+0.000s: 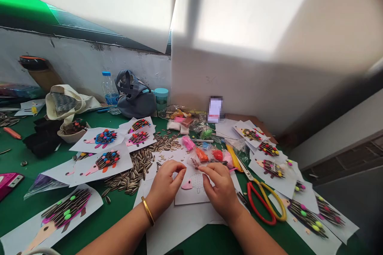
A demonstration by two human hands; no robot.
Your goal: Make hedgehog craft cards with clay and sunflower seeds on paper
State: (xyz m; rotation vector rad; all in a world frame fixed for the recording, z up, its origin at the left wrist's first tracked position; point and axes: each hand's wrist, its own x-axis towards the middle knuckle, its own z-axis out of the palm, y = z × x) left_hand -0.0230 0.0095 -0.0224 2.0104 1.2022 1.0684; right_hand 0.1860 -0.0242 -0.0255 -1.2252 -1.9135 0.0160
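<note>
A sheet of paper with a hedgehog drawing (196,183) lies in front of me on larger white paper. Its snout is covered in pink clay (186,185), and the body is only dotted outline. Over the sheet's left edge is my left hand (169,183), thumb and forefinger drawn together; whatever sits between them is too small to make out. My right hand (220,187) hovers at the sheet's right side, thumb and forefinger apart. Its forefinger tip reaches a small clear packet with brownish contents (194,162). Packets of orange clay (201,154) and red clay (217,154) lie just beyond.
Striped sunflower seeds (134,167) are heaped on the left. Finished hedgehog pictures (109,159) lie on both sides. Red-and-yellow scissors (263,203) rest by my right forearm. Behind stand a phone (215,109), a teal-lidded cup (162,101), a grey bag (134,101) and a bottle (110,93).
</note>
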